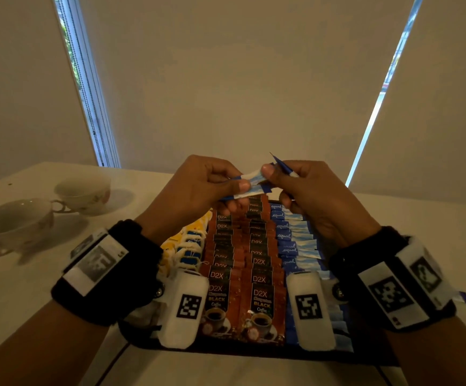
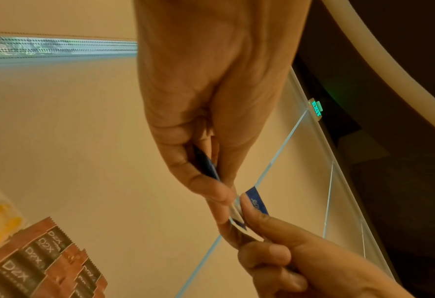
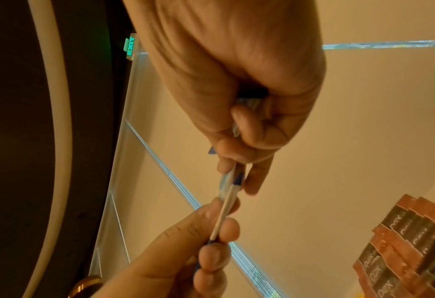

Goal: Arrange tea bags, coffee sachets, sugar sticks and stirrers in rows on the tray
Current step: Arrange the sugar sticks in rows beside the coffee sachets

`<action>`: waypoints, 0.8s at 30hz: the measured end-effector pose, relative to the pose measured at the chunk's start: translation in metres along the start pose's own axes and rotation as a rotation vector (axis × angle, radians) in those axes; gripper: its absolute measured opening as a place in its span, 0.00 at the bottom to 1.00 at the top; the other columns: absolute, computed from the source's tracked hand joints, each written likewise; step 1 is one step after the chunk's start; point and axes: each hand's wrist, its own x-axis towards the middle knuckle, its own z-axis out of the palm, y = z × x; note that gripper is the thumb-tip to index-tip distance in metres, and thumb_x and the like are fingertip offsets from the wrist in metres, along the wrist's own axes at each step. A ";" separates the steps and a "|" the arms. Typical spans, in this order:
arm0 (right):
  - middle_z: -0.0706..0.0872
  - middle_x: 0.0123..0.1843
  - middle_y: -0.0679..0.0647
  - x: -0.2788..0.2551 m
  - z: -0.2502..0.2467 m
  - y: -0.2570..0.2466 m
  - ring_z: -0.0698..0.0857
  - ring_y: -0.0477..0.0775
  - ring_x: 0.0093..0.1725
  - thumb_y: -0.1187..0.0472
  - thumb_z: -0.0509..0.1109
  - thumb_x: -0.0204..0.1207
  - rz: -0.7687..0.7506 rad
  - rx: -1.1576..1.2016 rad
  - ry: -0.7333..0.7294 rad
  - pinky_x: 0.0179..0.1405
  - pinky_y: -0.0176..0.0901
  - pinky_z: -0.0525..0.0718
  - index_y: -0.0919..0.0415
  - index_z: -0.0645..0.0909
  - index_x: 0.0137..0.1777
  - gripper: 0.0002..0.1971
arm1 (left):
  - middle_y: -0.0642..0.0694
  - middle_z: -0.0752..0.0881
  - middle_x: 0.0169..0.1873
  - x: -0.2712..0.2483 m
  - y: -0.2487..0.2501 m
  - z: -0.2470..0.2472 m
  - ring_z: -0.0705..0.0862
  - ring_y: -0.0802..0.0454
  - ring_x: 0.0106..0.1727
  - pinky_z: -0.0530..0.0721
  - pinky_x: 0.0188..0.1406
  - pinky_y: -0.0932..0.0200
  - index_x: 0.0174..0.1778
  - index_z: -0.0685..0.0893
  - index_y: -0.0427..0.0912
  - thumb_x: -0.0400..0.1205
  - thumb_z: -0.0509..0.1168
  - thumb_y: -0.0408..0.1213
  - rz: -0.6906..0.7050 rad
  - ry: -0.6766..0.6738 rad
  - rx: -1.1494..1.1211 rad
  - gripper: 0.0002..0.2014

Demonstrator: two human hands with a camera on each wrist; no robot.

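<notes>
Head view, hands: the left hand point(image 1: 198, 188) and the right hand point(image 1: 318, 196) are raised together above the far end of the tray point(image 1: 148, 339), thumbs nearly meeting.
Head view, what they hold: blue-and-white Equal sugar sticks point(image 1: 250, 181); the left thumb and fingers pinch a few, and the right hand clasps a small bunch with one stick poking up past its knuckles.
Head view, below the hands: two rows of D2X black coffee sachets point(image 1: 262, 285) run straight down between the wrists; a row of Equal sticks point(image 1: 296, 240) lies under the right hand, and tea bags point(image 1: 190, 247) with yellow and blue tags under the left.
Head view, off to the left hand's side: two teacups point(image 1: 81, 193) stand on the white table point(image 1: 17, 288), apart from the tray.
Left wrist view: the left hand point(image 2: 211, 100) pinches the sugar sticks point(image 2: 255, 201) edge-on, thumb against forefinger; the right hand's fingertips point(image 2: 251, 203) grip the same sticks from below. Coffee sachets point(image 2: 32, 270) show at the lower corner.
Right wrist view: the right hand point(image 3: 236, 80) is curled around a bunch of sticks point(image 3: 227, 187), and the left hand's fingers point(image 3: 226, 225) pinch the end that juts out. Coffee sachets point(image 3: 410, 242) lie off to the side.
</notes>
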 end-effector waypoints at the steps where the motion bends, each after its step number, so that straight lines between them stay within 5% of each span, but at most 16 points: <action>1: 0.83 0.27 0.54 0.001 -0.001 0.000 0.71 0.38 0.15 0.61 0.71 0.76 -0.008 0.022 0.020 0.15 0.27 0.70 0.60 0.84 0.41 0.05 | 0.47 0.87 0.23 0.000 0.000 0.000 0.82 0.56 0.22 0.83 0.24 0.65 0.41 0.86 0.36 0.78 0.68 0.31 -0.009 0.002 0.006 0.03; 4: 0.76 0.15 0.44 0.001 -0.007 -0.002 0.71 0.38 0.14 0.63 0.73 0.74 -0.020 0.029 0.051 0.15 0.26 0.69 0.67 0.84 0.40 0.06 | 0.49 0.87 0.22 0.001 0.001 0.000 0.81 0.58 0.22 0.82 0.23 0.66 0.39 0.87 0.39 0.78 0.69 0.33 -0.036 -0.001 0.030 0.03; 9: 0.77 0.29 0.56 0.006 -0.020 -0.005 0.67 0.45 0.24 0.60 0.74 0.72 -0.024 -0.016 0.163 0.18 0.31 0.68 0.58 0.83 0.34 0.06 | 0.50 0.84 0.20 0.000 0.005 -0.007 0.78 0.61 0.20 0.79 0.22 0.69 0.41 0.87 0.35 0.79 0.68 0.32 -0.073 0.048 0.037 0.04; 15: 0.79 0.32 0.54 0.017 -0.069 0.013 0.65 0.46 0.25 0.62 0.74 0.73 0.021 -0.091 0.336 0.15 0.30 0.63 0.62 0.86 0.45 0.04 | 0.41 0.90 0.34 0.001 0.011 -0.031 0.78 0.60 0.24 0.81 0.24 0.68 0.45 0.88 0.35 0.80 0.66 0.30 -0.055 0.205 0.006 0.05; 19: 0.79 0.31 0.57 0.035 -0.086 0.045 0.69 0.44 0.21 0.65 0.76 0.71 0.252 -0.224 0.309 0.10 0.26 0.63 0.65 0.86 0.44 0.04 | 0.45 0.90 0.32 0.002 0.012 -0.035 0.79 0.61 0.25 0.80 0.25 0.69 0.45 0.87 0.38 0.81 0.64 0.31 -0.037 0.230 -0.002 0.06; 24: 0.84 0.20 0.46 0.069 -0.089 0.075 0.71 0.43 0.24 0.65 0.77 0.71 0.482 -0.364 0.157 0.12 0.28 0.68 0.62 0.84 0.34 0.06 | 0.42 0.90 0.35 0.004 0.010 -0.035 0.80 0.60 0.26 0.82 0.26 0.70 0.47 0.88 0.37 0.81 0.65 0.32 -0.033 0.217 0.047 0.06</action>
